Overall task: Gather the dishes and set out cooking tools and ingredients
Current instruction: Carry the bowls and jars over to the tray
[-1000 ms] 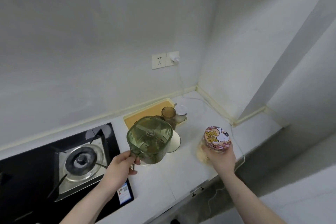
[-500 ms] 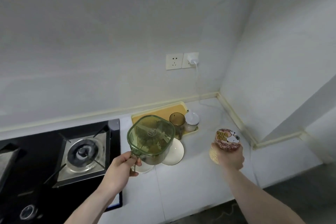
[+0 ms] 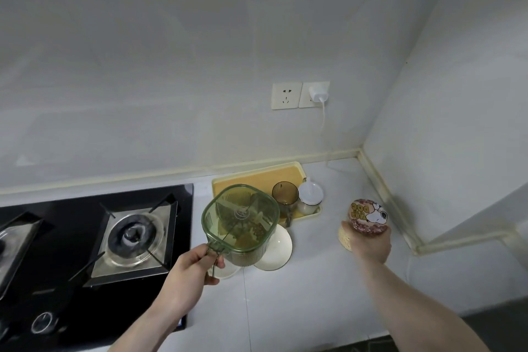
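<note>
**Both hands full above the counter**

The left hand [image 3: 190,267] grips the handle of a green container [image 3: 240,223], fingers curled round it, and holds the container in the air over the near middle of the white counter [image 3: 300,303]. The container is clear-walled and squarish with rounded corners; dividers split its inside into compartments that hold dark and brownish contents, too blurred to name.

Under it, partly hidden, lie two white plates: the larger plate [image 3: 278,248] shows at the container's right, the small plate [image 3: 227,271] peeks out just below it, near the left thumb.

The right hand [image 3: 368,243] is clenched round a jar [image 3: 368,216], held up to the right of the container and well apart from it. The jar's lid bears a cartoon dog and yellow letters; a pale yellow body shows at the left below the lid.

Farther back, a yellow tray [image 3: 257,177] sits against the wall. On its right part stand a brown cup [image 3: 284,194] and, just beside it, a white-lidded pot [image 3: 310,198].

To the left the black stove [image 3: 94,237] is set into the counter, with a burner [image 3: 134,234] near the container. On the far wall two sockets [image 3: 300,94] sit side by side; a white plug [image 3: 317,93] fills the right one, its cord hanging down to the counter.
</note>
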